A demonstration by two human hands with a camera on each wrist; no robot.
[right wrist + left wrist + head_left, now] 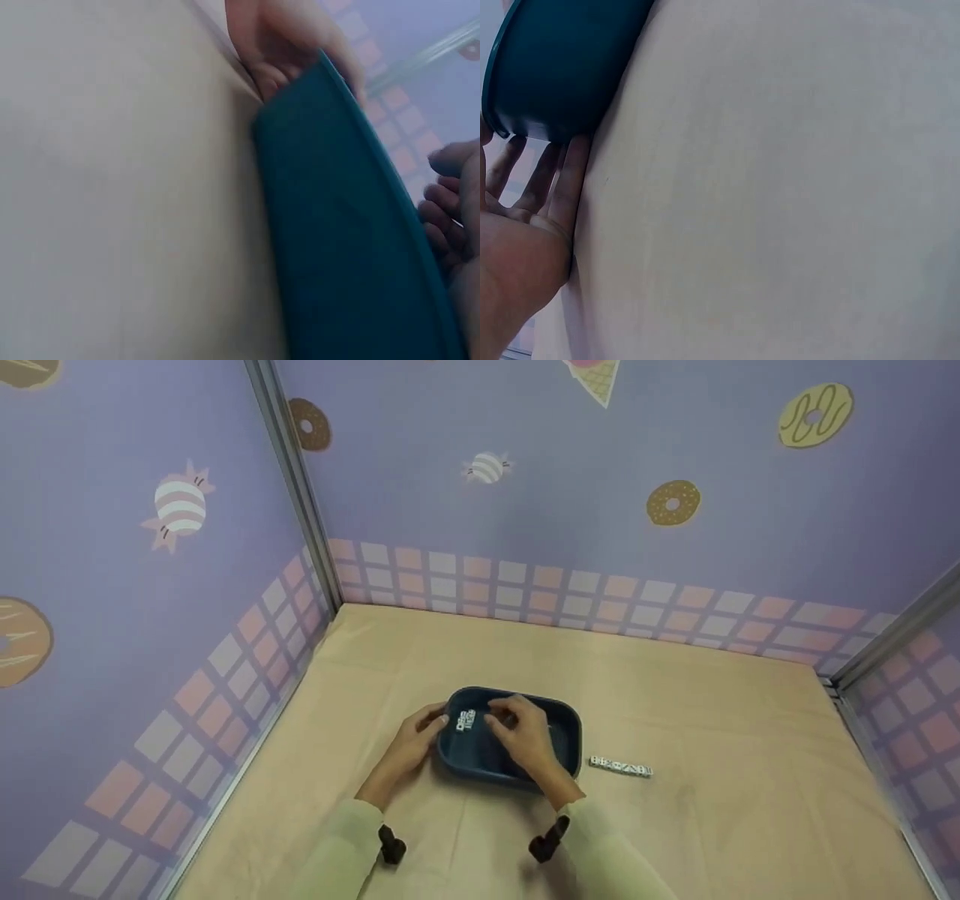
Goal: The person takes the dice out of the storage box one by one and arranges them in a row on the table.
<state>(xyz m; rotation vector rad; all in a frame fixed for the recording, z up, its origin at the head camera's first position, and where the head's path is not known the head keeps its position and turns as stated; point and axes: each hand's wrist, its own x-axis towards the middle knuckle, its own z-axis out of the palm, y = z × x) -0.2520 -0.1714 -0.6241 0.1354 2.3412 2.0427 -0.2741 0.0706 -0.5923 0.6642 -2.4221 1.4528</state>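
Note:
A dark blue rectangular tray (487,777) with rounded corners sits on the cloth. My left hand (409,742) holds its left end, thumb at the rim and fingers against the outer wall; in the left wrist view those fingers (568,180) reach up to the tray's wall (562,82). Inside, toward the left end, lies a small cluster of white dice (465,721) with dark pips. Just right of that cluster my right hand (523,733) hovers over the tray, fingers loosely bent, thumb and forefinger apart. Nothing shows between them. The right wrist view also has these bent fingers (444,214) beyond the rim.
A straight row of white dice (620,767) lies on the cloth to the right of the tray. Pale cloth (750,780) covers the table. Patterned purple walls (570,495) enclose it at the back and both sides, with a metal post (300,495) in the back left corner.

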